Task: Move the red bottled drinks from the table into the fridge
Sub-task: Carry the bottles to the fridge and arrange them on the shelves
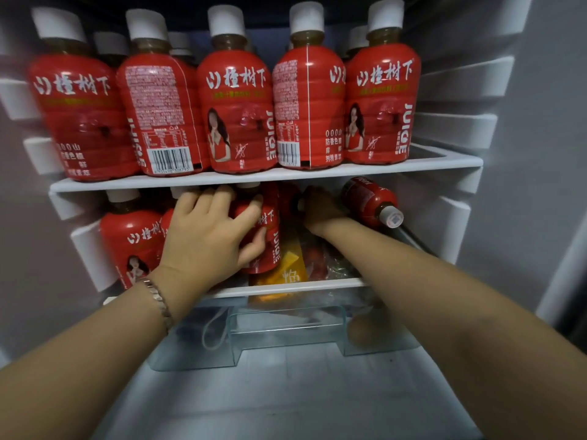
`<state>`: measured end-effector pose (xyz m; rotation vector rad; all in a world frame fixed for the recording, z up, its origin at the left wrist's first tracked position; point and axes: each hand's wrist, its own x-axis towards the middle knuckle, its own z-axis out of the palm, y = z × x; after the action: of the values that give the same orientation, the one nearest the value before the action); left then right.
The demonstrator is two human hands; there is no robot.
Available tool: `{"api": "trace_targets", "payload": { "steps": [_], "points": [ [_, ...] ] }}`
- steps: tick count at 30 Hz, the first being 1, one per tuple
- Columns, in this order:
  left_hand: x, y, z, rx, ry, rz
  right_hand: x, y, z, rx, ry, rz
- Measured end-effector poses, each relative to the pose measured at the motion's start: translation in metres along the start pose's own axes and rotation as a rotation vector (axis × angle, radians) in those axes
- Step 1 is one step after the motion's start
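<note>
The left hand (209, 230) is curling its fingers and thumb round an upright red bottle (268, 230), which is standing near the middle of the lower shelf (286, 289). The right hand (320, 211) is reaching deeper over the same shelf, in shadow, and I cannot tell whether it is holding anything. Just beside its wrist, toward the shelf's right end, a tilted bottle (370, 201) is lying with its cap pointing outward; a nudge from that forearm could be sending it rolling off the shelf. A yellow packet (292, 269) is crowding the gripped bottle's base, so it may be settling unevenly and tipping.
</note>
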<state>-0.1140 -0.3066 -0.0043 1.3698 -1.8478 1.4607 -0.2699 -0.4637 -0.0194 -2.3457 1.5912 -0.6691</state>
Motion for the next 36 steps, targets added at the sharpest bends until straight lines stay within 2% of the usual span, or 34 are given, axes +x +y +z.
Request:
{"api": "trace_targets", "payload": {
  "steps": [5,7,9,11,14,18,21,26,31,33,35,36],
  "points": [
    [0.0,0.0,-0.002,-0.022,-0.022,-0.003,-0.03,-0.007,-0.004,0.079,0.138,-0.005],
    [0.0,0.0,-0.001,-0.029,-0.052,-0.007,-0.048,-0.01,-0.013,0.226,0.341,0.022],
    [0.0,-0.001,-0.005,-0.031,-0.096,-0.019,-0.07,-0.016,-0.022,0.501,0.568,0.095],
    [0.0,0.001,-0.008,-0.041,-0.127,-0.031,-0.092,-0.023,-0.027,0.75,0.724,0.139],
    [-0.001,0.007,-0.014,-0.062,-0.217,-0.043,-0.115,-0.025,-0.03,0.671,0.778,0.126],
    [0.003,0.018,-0.018,-0.014,-0.333,-0.074,-0.127,-0.019,-0.038,0.507,0.717,0.029],
    [0.013,0.027,-0.018,0.072,-0.497,-0.118,-0.131,-0.017,-0.046,0.428,0.651,-0.027],
    [0.017,0.036,-0.006,0.158,-0.515,-0.108,-0.121,-0.018,-0.057,0.338,0.497,-0.027],
    [0.019,0.036,-0.01,0.216,-0.585,-0.01,-0.097,-0.035,-0.06,0.437,0.214,-0.075],
    [0.017,0.033,-0.011,0.203,-0.611,0.005,-0.099,-0.042,-0.052,0.563,0.154,-0.065],
    [0.013,0.025,-0.015,0.14,-0.515,0.003,-0.108,-0.044,-0.039,0.739,0.143,-0.043],
    [0.007,0.018,-0.015,0.134,-0.411,0.013,-0.115,-0.046,-0.031,0.801,0.112,-0.04]
  ]
}}
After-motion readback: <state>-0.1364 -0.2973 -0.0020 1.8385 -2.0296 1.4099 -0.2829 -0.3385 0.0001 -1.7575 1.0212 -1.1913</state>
